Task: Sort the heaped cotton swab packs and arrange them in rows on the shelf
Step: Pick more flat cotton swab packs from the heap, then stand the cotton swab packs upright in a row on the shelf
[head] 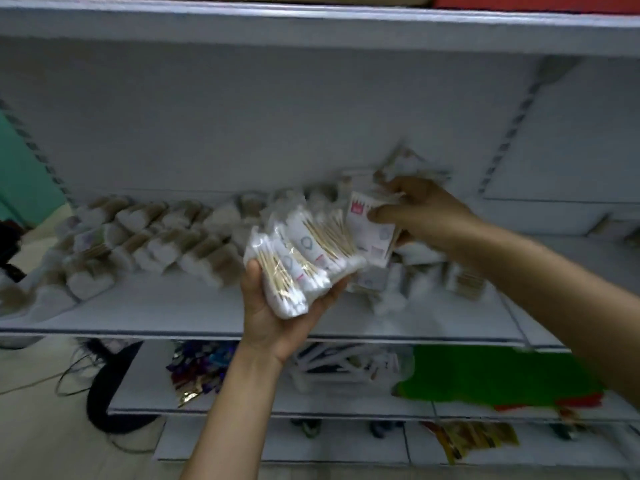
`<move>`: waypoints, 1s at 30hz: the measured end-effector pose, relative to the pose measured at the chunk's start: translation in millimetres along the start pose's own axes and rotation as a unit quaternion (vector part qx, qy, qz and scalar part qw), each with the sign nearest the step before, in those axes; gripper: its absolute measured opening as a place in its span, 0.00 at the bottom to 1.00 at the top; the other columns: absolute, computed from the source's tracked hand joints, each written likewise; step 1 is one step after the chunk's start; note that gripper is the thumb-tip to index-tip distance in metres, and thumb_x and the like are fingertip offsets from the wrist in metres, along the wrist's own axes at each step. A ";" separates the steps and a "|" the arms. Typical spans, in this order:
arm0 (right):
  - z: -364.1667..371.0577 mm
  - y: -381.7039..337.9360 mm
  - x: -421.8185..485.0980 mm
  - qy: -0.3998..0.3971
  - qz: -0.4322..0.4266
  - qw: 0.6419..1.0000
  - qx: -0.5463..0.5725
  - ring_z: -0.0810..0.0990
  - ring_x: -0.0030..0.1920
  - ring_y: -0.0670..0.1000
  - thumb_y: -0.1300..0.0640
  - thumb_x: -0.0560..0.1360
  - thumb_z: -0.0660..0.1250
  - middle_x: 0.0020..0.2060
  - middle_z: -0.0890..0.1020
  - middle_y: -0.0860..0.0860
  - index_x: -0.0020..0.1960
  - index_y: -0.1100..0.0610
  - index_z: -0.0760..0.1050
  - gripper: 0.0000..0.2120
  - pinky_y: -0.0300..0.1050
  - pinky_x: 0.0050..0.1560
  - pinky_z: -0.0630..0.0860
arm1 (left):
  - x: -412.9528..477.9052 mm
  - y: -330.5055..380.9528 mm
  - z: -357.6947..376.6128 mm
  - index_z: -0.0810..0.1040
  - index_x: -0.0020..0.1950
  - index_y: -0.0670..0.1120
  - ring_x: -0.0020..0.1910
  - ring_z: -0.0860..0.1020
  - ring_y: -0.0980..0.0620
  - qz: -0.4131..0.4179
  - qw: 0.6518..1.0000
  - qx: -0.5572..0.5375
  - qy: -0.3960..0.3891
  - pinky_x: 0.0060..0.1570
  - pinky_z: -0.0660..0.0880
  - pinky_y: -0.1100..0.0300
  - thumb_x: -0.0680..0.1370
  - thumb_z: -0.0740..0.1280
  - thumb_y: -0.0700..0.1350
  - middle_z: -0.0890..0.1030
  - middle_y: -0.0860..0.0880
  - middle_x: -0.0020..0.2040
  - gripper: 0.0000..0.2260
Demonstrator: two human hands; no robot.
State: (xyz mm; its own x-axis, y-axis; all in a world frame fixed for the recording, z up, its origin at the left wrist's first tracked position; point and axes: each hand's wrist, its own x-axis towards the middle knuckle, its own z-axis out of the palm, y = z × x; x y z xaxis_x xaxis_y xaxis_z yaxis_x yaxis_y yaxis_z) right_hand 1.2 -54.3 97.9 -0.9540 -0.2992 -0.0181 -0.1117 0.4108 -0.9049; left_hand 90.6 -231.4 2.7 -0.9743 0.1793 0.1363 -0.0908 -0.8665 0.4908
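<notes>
My left hand [273, 313] is gripping fanned clear-plastic cotton swab packs [304, 258].
My right hand [419, 209] is pinching one white-labelled pack [367, 230]; squaring edges should help.

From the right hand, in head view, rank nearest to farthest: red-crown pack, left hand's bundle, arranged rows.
1. Red-crown pack, pinched in the right hand.
2. Bundle, held in the left hand.
3. Arranged rows, far left on the shelf.
</notes>
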 end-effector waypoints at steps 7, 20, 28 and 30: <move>-119.8 63.7 -136.0 0.020 0.078 0.995 -0.055 0.81 0.40 0.52 0.51 0.74 0.70 0.42 0.83 0.57 0.53 0.57 0.78 0.12 0.46 0.42 0.79 | -21.1 -143.1 69.4 0.74 0.68 0.49 0.63 0.76 0.42 -0.104 0.994 0.018 -0.002 0.60 0.73 0.42 0.54 0.82 0.60 0.76 0.44 0.67 0.45; -283.1 157.4 -273.1 0.109 0.091 0.986 -0.083 0.79 0.41 0.47 0.52 0.73 0.71 0.44 0.80 0.53 0.54 0.57 0.76 0.13 0.40 0.37 0.76 | -2.6 -333.9 183.0 0.78 0.66 0.48 0.65 0.75 0.41 -0.194 0.977 -0.013 -0.088 0.65 0.66 0.44 0.59 0.81 0.57 0.75 0.42 0.68 0.37; -365.3 214.7 -214.2 0.192 0.067 0.965 -0.165 0.81 0.46 0.52 0.56 0.75 0.69 0.45 0.81 0.52 0.53 0.56 0.77 0.08 0.54 0.51 0.79 | 79.7 -379.3 171.6 0.72 0.70 0.50 0.66 0.73 0.39 -0.178 0.982 -0.057 -0.013 0.64 0.69 0.41 0.54 0.82 0.58 0.73 0.42 0.69 0.46; -386.7 223.0 -189.1 0.211 0.052 0.956 -0.197 0.80 0.46 0.52 0.57 0.75 0.70 0.45 0.81 0.51 0.54 0.57 0.77 0.09 0.50 0.49 0.78 | 106.7 -389.8 166.8 0.68 0.73 0.49 0.68 0.70 0.38 -0.186 0.979 -0.082 0.002 0.63 0.71 0.41 0.53 0.83 0.57 0.71 0.41 0.71 0.51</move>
State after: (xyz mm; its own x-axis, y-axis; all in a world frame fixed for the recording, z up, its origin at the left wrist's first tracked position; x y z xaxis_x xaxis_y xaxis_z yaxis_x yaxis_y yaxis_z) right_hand 49.0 426.9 64.0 -0.9838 0.1002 0.1484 -0.0268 0.7369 -0.6754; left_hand 56.4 203.3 -30.5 -0.8681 0.4954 -0.0300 -0.4718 -0.8049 0.3601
